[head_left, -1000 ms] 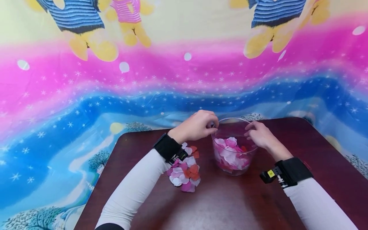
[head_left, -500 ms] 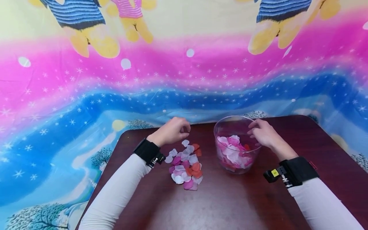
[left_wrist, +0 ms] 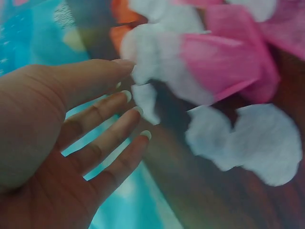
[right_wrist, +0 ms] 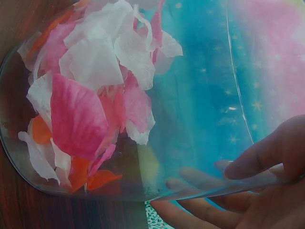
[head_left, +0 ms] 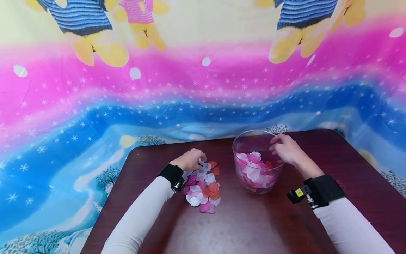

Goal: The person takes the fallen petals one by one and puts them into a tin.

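My left hand (head_left: 190,159) is at the far-left edge of a loose pile of artificial flower petals (head_left: 207,179), coloured white, pink, magenta and red. In the left wrist view its fingers (left_wrist: 112,150) are spread and nearly straight. The thumb tip lies against or just before a white petal (left_wrist: 147,52); contact is unclear. With the rim between thumb and fingers, my right hand (head_left: 287,150) holds a clear round bowl (head_left: 259,187) upright on the table. Inside the bowl, seen closely in the right wrist view, lie pink, white and orange-red petals (right_wrist: 78,117).
A dark reddish-brown table (head_left: 241,225) carries both the pile and the bowl, the pile left of the bowl with a gap between. Behind the table hangs a printed cloth (head_left: 190,77) with snowflakes and cartoon figures. Both wrists wear black straps with small cameras (head_left: 296,194).
My left hand has moved away from the bowl's left rim, leftward and then down to the petal pile. The right hand stays at the bowl's right rim.
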Tool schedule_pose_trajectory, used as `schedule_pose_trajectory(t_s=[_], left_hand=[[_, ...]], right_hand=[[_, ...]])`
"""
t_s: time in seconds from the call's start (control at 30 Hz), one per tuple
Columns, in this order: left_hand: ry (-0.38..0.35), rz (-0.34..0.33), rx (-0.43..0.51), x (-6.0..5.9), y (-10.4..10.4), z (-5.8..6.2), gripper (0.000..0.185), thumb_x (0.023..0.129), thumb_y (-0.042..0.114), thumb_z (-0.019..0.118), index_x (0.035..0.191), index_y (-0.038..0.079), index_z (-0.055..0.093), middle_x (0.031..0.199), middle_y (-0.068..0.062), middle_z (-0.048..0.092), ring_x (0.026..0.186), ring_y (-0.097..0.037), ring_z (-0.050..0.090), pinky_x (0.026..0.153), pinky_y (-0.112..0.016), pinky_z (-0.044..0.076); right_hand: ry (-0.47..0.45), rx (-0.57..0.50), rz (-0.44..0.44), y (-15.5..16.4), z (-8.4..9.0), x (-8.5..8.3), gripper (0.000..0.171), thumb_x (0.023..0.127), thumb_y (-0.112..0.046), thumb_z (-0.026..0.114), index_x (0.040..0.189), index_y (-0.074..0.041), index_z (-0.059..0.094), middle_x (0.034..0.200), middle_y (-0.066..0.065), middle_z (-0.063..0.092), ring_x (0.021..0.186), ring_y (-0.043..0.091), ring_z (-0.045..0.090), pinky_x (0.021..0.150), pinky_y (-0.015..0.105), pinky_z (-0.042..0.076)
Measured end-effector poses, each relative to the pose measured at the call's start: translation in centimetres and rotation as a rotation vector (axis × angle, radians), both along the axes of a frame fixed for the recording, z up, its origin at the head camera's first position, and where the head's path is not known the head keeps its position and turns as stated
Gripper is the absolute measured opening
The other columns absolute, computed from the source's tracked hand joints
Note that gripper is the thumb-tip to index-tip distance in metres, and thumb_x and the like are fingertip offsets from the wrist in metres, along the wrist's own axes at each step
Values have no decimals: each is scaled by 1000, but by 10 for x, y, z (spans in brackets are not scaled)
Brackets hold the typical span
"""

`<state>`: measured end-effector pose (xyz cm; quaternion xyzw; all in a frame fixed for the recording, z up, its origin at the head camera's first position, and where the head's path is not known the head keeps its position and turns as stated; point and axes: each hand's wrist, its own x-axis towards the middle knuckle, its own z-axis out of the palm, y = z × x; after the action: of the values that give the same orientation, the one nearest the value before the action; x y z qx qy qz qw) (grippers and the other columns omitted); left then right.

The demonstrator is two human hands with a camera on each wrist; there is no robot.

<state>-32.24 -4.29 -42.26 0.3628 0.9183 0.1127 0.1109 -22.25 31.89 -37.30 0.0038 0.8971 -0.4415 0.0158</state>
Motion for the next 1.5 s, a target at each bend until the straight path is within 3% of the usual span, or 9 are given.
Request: schedule_pose_trajectory(t_s=[0.2,0.37,0.57,0.83,1.03,1.17,1.33,1.5], left_hand=[[3,-7,-33,7,4,-13,42,92,6,75,133,5,65,127,-12,64,120,-26,59,102,-39,51],[2,-30,-18,10,3,-14,27,92,5,75,119,6,73,109,-9,70,103,-22,65,91,-35,55],[6,-66,55,12,-2,-9,11,93,0,71,98,7,78,91,-5,72,83,-13,65,77,-31,55],[39,-114,88,14,-5,3,13,92,-1,70,94,9,78,87,-1,72,81,-11,65,75,-28,55],[72,-146,152,14,-7,24,9,92,0,72,93,7,78,88,-1,73,80,-12,65,75,-27,55],[94,-171,204,18,-7,44,7,93,1,72,93,6,77,89,-3,73,79,-10,66,75,-25,55],[147,-219,275,27,1,80,6,93,0,73,94,5,77,88,-4,73,77,-11,66,74,-25,55],[238,-286,333,37,23,115,6,94,3,73,96,7,77,90,-2,72,82,-11,64,77,-27,55]], right_hand=[[-1,-2,3,-1,-1,0,39,102,-7,36,135,13,44,126,36,59,116,50,60,76,48,59],[10,-9,6,-2,-4,1,40,100,-6,36,134,14,44,124,37,60,114,50,61,75,49,59],[7,-18,4,-2,-5,1,40,99,-5,37,133,14,44,124,37,61,114,50,61,74,49,60],[3,-16,1,-2,-4,1,40,98,-5,37,133,14,44,125,37,60,114,50,61,74,48,60],[-4,-14,3,-2,-5,1,41,99,-5,37,134,14,44,127,38,59,116,50,60,75,49,60],[-2,-17,3,-2,-5,1,42,97,-5,37,134,14,44,126,38,60,115,51,61,73,49,60],[1,-4,4,-2,-3,1,41,99,-6,36,133,13,45,126,37,59,115,50,60,76,49,60],[-3,-2,5,-2,-1,1,41,100,-7,35,134,13,45,127,37,58,117,51,59,77,50,59]])
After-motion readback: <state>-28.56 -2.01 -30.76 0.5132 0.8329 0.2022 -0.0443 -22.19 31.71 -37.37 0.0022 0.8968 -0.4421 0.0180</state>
